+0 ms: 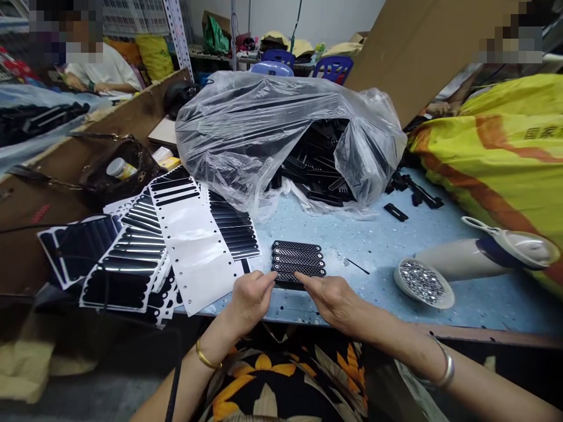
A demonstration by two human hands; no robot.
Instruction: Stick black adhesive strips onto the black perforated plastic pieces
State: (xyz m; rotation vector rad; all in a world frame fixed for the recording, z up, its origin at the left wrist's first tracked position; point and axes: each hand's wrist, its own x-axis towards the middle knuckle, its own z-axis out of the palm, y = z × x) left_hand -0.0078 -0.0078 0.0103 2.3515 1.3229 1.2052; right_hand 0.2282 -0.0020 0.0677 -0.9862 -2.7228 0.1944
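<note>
Several black textured strips (298, 256) with rounded ends lie side by side in a compact block on the blue table, a small shiny round piece at the ends of each. My left hand (251, 296) is closed, its thumb and finger at the left end of the nearest strip. The fingers of my right hand (333, 299) are also closed and press on that strip towards its right end. The undersides of the strips and some fingertips are hidden. Left of the block are white backing sheets (193, 252) bearing black strip-shaped stickers.
A bowl of small shiny metal pieces (422, 283) stands right, beside a toppled pale container (457, 261). Behind, a clear plastic bag (237, 129) holds many black parts (323, 158). A thin black stick (358, 266) lies nearby. A yellow sack (505, 158) borders the right side.
</note>
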